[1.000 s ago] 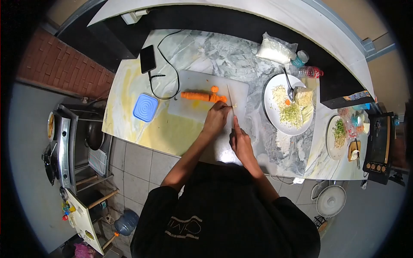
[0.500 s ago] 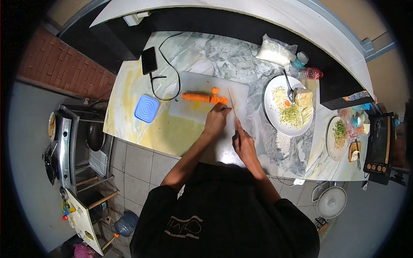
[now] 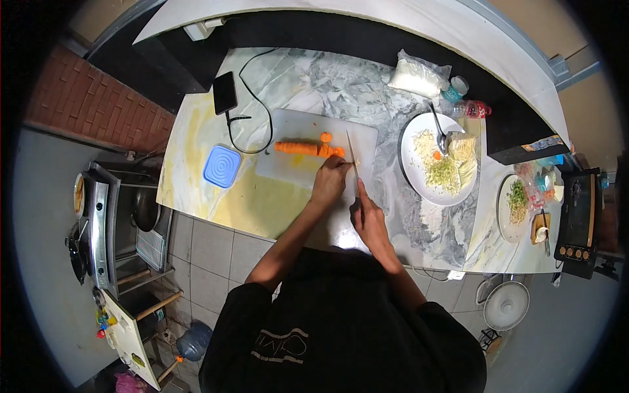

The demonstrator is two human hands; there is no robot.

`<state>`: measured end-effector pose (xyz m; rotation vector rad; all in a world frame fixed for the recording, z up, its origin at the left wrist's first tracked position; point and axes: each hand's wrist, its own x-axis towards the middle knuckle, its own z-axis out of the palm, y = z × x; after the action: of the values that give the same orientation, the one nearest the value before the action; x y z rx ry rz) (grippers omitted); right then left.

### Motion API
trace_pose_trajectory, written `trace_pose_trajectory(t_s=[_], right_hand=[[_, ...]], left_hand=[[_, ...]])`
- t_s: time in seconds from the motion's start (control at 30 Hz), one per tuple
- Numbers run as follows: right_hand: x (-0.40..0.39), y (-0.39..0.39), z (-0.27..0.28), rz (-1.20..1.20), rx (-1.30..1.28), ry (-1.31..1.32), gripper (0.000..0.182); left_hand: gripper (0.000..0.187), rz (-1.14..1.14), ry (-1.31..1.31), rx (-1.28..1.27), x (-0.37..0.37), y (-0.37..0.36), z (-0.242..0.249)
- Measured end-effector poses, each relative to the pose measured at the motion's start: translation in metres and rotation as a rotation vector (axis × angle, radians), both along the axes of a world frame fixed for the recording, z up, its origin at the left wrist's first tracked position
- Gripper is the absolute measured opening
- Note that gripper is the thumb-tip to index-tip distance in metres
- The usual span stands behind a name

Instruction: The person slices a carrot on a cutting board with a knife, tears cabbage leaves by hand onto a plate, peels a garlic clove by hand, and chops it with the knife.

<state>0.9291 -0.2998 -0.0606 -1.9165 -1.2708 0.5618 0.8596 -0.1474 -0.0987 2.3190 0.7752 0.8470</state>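
Note:
A knife (image 3: 351, 148) is held by its handle in my right hand (image 3: 371, 224), its blade pointing away from me over the white cutting board (image 3: 308, 121). Close to the left of the blade, the fingers of my left hand (image 3: 329, 185) are pinched together on the board. What they hold is hidden. Tiny pale bits lie by the blade near those fingertips. Beyond my left hand rests a carrot (image 3: 298, 149), cut into sections, with round slices at its right end. One carrot slice (image 3: 325, 137) lies apart just above it.
To the right stands a white plate (image 3: 407, 167) of shredded vegetables with a spoon (image 3: 440, 134). A blue lidded container (image 3: 222, 166) and a phone (image 3: 225, 93) with its cable are on the left. A bag of white powder (image 3: 419, 75) and a plastic bottle (image 3: 472, 109) stand at the back.
The knife blade has shifted slightly and now stands beside my left fingertips at a slightly different angle. My right hand has moved a little left. The carrot stays put.

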Motion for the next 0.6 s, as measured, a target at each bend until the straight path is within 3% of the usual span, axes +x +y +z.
trace_pose_trajectory(t_s=[0.1, 0.6], right_hand=[[0.000, 0.000, -0.003, 0.030, 0.075, -0.047, 0.078], [0.000, 0.005, -0.010, 0.012, -0.038, -0.125, 0.081]], left_hand=[[0.015, 0.009, 0.001, 0.005, 0.000, -0.001, 0.002], [0.015, 0.024, -0.001, -0.007, -0.002, -0.002, 0.006]])
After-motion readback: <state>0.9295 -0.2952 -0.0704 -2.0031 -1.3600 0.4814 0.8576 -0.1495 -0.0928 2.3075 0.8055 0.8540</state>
